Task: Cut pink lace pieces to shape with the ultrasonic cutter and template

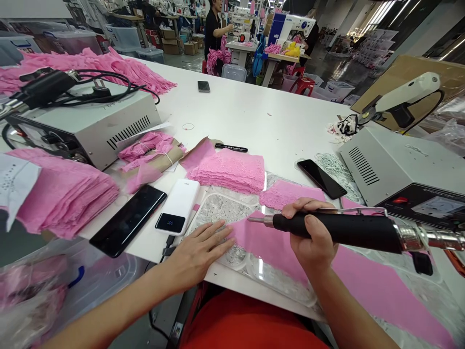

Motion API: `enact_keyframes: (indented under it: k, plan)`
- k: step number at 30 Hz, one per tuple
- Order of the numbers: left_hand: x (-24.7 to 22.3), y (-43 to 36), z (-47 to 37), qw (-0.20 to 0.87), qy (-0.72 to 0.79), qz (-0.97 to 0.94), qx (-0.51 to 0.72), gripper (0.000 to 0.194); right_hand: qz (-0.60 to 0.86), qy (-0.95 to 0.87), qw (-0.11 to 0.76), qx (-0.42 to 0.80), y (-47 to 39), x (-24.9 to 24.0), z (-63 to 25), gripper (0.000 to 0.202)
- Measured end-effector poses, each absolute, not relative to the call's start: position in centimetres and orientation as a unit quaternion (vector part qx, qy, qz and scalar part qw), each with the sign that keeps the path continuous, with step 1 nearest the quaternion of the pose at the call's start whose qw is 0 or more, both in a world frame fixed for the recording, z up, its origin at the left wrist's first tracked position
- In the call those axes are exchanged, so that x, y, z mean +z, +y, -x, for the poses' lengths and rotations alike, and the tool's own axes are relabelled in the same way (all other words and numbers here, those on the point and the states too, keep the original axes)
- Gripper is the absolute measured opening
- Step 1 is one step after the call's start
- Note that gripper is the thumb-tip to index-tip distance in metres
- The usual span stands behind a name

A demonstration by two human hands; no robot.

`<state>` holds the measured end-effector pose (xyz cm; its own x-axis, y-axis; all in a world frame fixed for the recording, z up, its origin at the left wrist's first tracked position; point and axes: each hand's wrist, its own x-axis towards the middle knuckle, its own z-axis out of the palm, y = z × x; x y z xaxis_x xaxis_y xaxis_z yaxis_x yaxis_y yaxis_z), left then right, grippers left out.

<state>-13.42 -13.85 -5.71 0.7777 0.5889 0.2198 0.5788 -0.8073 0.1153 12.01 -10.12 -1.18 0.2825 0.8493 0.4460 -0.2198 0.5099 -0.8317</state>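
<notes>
My right hand [314, 235] is wrapped round an ultrasonic hand tool [337, 230] with a thick black grip. Its narrow metal tip points left, over a pink fabric piece [272, 247]. My left hand [203, 247] lies flat with its fingers stretched out, fingertips at the left end of that fabric, close to the tip. Under the fabric is a see-through plastic sheet or lid [221, 208]. A neat stack of pink lace pieces [228, 169] sits just beyond, and a smaller pink lace piece [290, 194] lies right of the stack.
Left of my hand lie a white power bank [178, 206] and a black phone [128, 220]. Grey generator boxes stand at left [94, 116] and right [407, 160]. Another phone [322, 178] and a marker [231, 147] rest on the white table [247, 106]. Pink fabric [65, 191] is piled left.
</notes>
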Motion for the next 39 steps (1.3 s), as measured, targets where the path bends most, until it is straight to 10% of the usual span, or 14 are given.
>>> enact_keyframes:
  k: [39]
  plan:
    - [-5.5,-14.4,13.5,0.004,0.323,-0.938,0.128,0.066,0.315,-0.519,0.699,0.378,-10.6,-0.7,-9.1,0.008]
